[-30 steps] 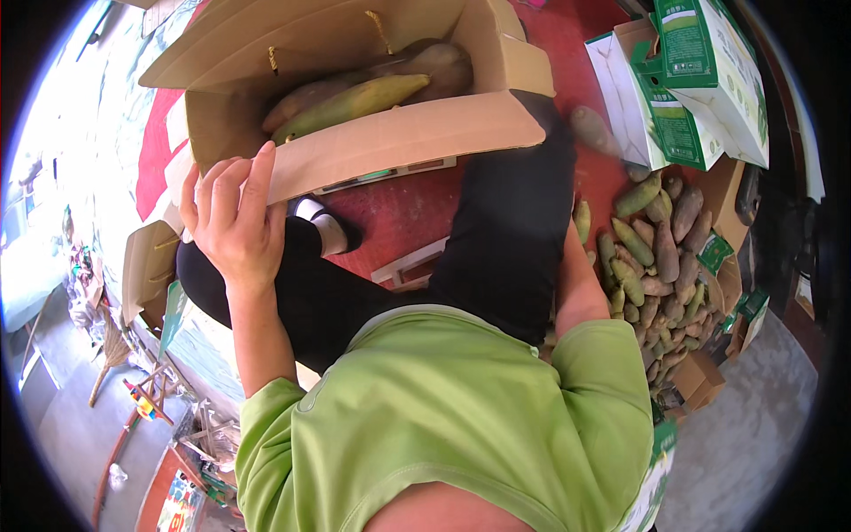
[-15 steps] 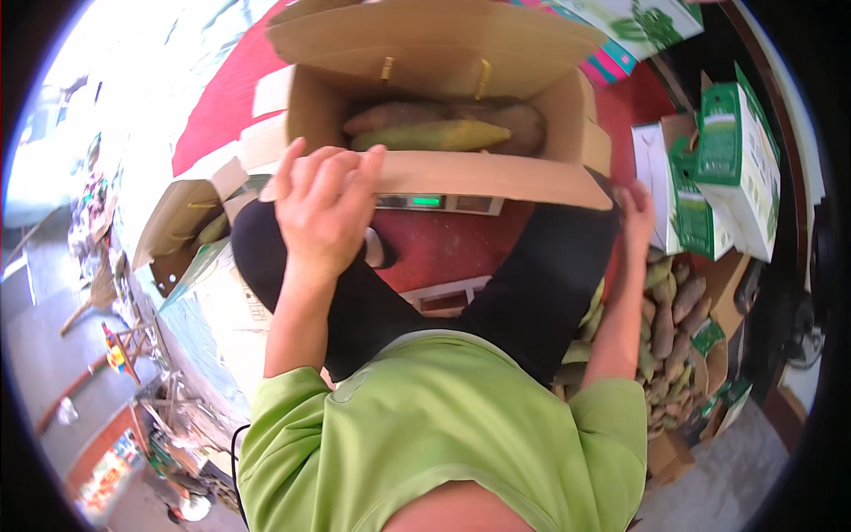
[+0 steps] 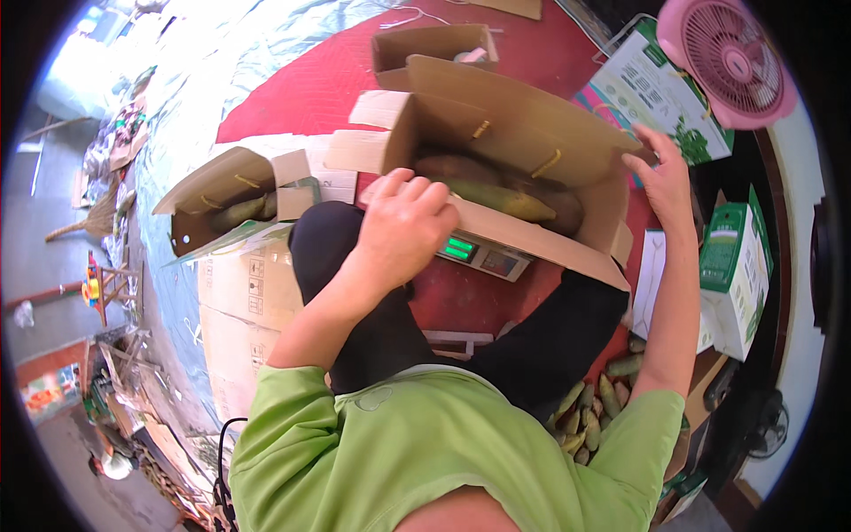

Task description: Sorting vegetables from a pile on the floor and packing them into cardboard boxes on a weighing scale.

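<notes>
An open cardboard box (image 3: 501,220) with yellow cord loops inside stands tilted in front of me, above a digital scale (image 3: 486,257) with a lit green display. Inside lie a long green vegetable (image 3: 510,200) and some thick brownish ones; I cannot tell their kind. My left hand (image 3: 403,226) is closed over the left end of the box's near flap, its fingers curled across the edge. Up at the right end of the far flap (image 3: 505,115), my right hand (image 3: 660,173) has thumb and fingers apart, the thumb close to the cardboard edge.
To my left, a smaller open box (image 3: 226,199) holds similar vegetables. Another open carton (image 3: 434,51) lies farther off on the red floor covering. Green-and-white cartons (image 3: 734,284) and a pink fan (image 3: 731,62) stand at right. Loose vegetables (image 3: 592,417) are piled beside my right thigh.
My right hand has risen from the box's lower right side to the far flap's right end. My left hand stays on the near flap. The view has swung, bringing the pink fan into sight.
</notes>
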Tool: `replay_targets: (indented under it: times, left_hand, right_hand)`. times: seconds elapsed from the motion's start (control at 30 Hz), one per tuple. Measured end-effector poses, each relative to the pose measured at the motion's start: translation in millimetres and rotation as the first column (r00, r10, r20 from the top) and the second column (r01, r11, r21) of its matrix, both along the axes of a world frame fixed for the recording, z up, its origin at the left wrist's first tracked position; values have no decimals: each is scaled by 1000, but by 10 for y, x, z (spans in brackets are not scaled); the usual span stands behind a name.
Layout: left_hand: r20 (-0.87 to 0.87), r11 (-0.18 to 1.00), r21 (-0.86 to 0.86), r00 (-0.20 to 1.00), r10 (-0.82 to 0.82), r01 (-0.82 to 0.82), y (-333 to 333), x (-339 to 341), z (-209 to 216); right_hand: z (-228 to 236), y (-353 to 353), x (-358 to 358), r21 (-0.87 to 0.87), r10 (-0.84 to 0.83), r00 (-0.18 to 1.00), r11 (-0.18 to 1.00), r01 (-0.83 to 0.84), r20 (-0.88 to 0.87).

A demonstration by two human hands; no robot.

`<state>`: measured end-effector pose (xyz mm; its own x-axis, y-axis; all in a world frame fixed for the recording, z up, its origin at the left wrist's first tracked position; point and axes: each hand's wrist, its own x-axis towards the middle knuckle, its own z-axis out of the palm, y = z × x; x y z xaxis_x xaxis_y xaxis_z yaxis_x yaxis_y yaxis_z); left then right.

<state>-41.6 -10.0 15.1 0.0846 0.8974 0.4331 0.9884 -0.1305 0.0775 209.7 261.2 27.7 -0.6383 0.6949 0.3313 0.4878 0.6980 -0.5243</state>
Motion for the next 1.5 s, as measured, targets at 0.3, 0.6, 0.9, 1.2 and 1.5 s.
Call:
replay_targets:
  times: [0.3, 0.6, 0.9, 1.2, 1.5]
  left_hand:
    - [-19, 995, -86, 998, -52, 50, 70, -323, 115]
    - [49, 988, 124, 995, 87, -92, -350, -938, 688]
    - [-23, 940, 248, 969, 248, -235, -1508, -1261, 2104]
    - [43, 830, 277, 869, 492, -484, -3176, -1374, 2803]
    - [97, 638, -136, 631, 770, -758, -4623, -1391, 2198]
  right_hand:
    - [194, 67, -528, 80, 23, 950, 996, -50, 312]
    - [1209, -41, -1500, 228, 239, 934, 926, -302, 267]
    - [2545, -311, -2233, 25, 426, 902, 903, -428, 68]
    - [3010, -2295, -3009, 322, 630, 776, 726, -608, 43]
    - [1459, -3620, -3799, 240, 774, 625, 591, -770, 99]
